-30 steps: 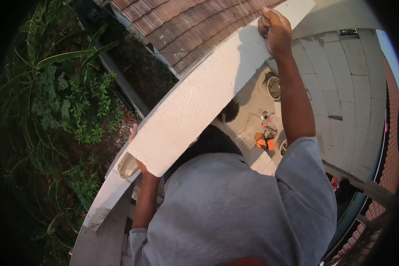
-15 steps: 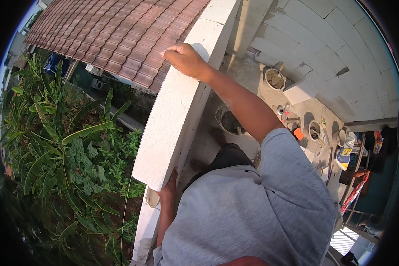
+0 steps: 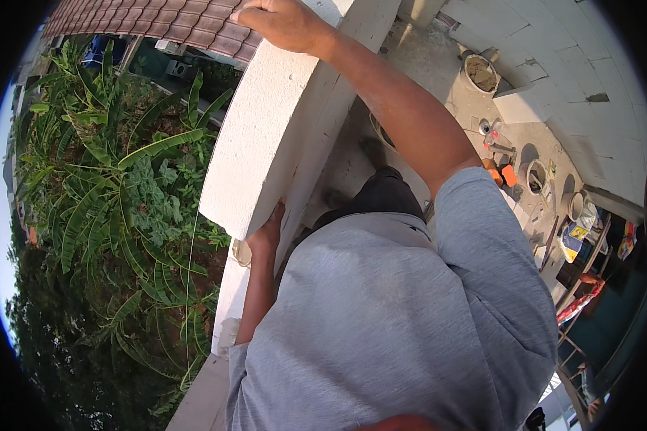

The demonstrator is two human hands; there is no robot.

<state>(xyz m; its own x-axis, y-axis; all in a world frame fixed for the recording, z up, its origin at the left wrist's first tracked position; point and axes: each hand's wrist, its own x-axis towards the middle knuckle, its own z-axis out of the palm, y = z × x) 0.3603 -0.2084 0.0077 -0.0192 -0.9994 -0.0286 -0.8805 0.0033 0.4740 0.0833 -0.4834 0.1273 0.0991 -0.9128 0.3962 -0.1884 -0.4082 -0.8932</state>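
Observation:
A long white lightweight concrete block lies along the top of a narrow wall. My left hand is at the block's near end, its fingers against the inner side and lower corner; the palm is hidden. Farther along, my right hand is curled into a fist over the block's top, near its outer edge. Whether the fist touches the block cannot be made out. Just below the block's near end, beside my left wrist, is a pale rounded thing of unclear kind.
Left of the wall, a taut string runs down past banana plants. A tiled roof lies beyond. On the floor to the right stand a mortar bucket, a smaller bucket and scattered tools. A block wall rises behind them.
The view has shifted, so the block and both hands appear higher in the picture. My left hand stays at the block's near end, and my right fist stays over its top.

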